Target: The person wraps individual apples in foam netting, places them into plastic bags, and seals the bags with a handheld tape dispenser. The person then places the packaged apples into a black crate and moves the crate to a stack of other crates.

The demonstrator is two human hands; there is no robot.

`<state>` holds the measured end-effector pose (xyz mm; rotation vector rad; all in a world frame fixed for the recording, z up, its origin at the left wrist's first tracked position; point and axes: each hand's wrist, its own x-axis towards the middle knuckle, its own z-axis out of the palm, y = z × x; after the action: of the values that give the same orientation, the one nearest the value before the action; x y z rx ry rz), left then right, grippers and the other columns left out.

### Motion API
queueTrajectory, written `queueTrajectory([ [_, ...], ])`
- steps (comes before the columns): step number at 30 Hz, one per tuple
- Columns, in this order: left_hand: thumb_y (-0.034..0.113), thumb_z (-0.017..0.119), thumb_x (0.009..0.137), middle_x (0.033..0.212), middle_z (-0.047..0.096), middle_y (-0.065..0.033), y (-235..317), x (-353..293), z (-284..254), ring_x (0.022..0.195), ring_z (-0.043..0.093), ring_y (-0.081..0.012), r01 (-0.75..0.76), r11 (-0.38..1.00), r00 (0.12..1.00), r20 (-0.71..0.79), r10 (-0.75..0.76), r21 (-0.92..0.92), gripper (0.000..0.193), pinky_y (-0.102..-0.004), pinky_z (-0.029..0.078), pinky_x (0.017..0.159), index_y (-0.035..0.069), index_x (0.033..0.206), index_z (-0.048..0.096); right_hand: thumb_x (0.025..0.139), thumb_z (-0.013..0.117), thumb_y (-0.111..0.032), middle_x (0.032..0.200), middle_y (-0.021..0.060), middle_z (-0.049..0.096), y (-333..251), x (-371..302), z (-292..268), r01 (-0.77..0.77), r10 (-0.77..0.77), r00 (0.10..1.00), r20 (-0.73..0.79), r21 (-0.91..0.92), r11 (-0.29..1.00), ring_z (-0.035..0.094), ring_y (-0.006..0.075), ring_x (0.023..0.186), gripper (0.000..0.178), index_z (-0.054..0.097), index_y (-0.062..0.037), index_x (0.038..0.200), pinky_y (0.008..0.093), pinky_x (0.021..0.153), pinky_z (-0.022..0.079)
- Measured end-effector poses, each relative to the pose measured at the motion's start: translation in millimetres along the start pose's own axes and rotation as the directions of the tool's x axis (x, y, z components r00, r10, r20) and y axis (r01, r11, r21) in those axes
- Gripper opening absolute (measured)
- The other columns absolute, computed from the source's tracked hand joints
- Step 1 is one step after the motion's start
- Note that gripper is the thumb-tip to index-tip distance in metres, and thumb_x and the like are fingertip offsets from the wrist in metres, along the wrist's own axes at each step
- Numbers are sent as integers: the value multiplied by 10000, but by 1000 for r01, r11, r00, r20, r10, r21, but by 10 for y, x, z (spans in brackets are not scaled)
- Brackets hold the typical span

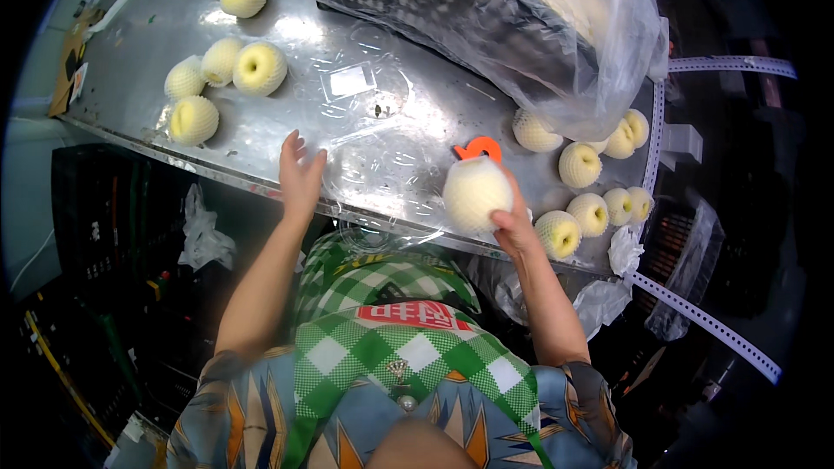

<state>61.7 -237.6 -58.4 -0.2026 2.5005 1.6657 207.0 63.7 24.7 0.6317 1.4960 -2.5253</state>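
My right hand (514, 224) is wrapped round a pale yellow round fruit in a white foam net (476, 194), held over the near edge of the metal table. Just behind that fruit shows a flat orange piece with a curled shape (482, 148), its lower part hidden. My left hand (301, 175) is over the table's front edge, fingers apart and nothing in them. Between my hands lies clear, shiny plastic (369, 230), its outline hard to make out. Farther back, a white label (352, 80) sits on what looks like more clear plastic.
Several netted fruits (260, 69) stand at the left of the metal table (417, 113), and several more (558, 234) at the right. A dark crate (417, 9) lined with clear film (621, 52) holds fruit at the back. Perforated metal strips (704, 323) edge the right side.
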Motion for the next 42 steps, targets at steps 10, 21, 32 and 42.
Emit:
queueTrajectory([
  [10,134,650,852,819,555,-8,101,391,327,702,508,-85,483,771,876,238,-420,-414,496,-217,389,589,34,1298,456,607,776,-139,1257,99,500,309,162,303,245,-152,970,193,-758,605,480,187,1169,839,402,-39,1351,312,1003,372],
  [21,115,521,935,742,506,14,357,402,122,623,438,-55,171,751,952,-90,-293,-638,380,-193,353,548,84,1301,423,651,783,-122,1238,122,502,406,312,714,38,-29,999,35,-316,948,491,209,1148,798,390,-41,1341,318,982,396],
  [32,98,546,921,760,533,-5,142,682,409,614,446,-57,192,836,958,-88,-274,-514,391,-203,359,520,49,1291,432,635,787,-377,1190,221,442,795,558,1133,14,-347,924,-164,-889,458,454,391,1112,933,301,-55,1362,450,931,410],
  [42,151,624,882,769,545,-8,-24,228,342,617,469,-61,179,958,981,117,-156,-226,547,-199,371,526,20,1357,386,578,791,-372,1133,194,482,660,619,1021,76,-287,958,-1,-963,257,509,367,1043,941,345,-71,1350,450,897,410],
])
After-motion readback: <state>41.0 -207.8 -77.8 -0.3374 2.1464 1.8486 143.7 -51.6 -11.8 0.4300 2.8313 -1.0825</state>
